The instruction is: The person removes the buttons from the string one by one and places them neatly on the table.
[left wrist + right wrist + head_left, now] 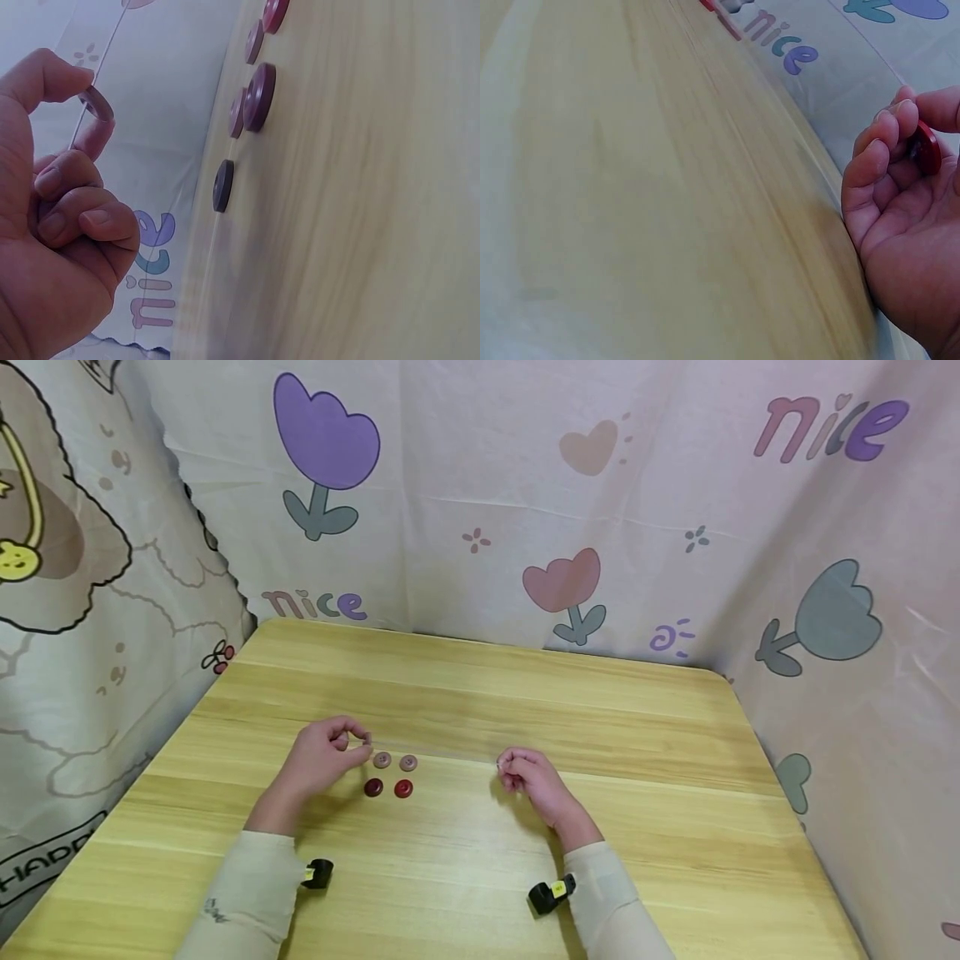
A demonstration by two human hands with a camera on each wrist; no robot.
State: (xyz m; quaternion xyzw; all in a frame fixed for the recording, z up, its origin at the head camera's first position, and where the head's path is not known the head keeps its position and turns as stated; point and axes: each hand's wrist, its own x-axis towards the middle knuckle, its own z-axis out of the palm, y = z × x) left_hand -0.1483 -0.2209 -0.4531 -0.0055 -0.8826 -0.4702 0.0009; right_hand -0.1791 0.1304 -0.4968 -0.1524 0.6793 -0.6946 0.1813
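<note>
My left hand [322,756] pinches a dark brownish button [96,103] between thumb and index finger, above the table, with its other fingers curled. A thin white thread [114,37] runs past or through that button; which, I cannot tell. The thread also reaches my right hand [531,779], whose curled fingers hold a red button [926,148] a little above the table. Between the hands, nearer the left, lie two pinkish-brown buttons [408,763], a dark maroon button [373,787] and a red button [403,788]. The left wrist view also shows a dark grey button [223,186] on the table.
The wooden table [465,877] has a patterned curtain [450,460] along its back and sides. A small black camera [320,874] sits at the left wrist, another black camera [550,896] at the right.
</note>
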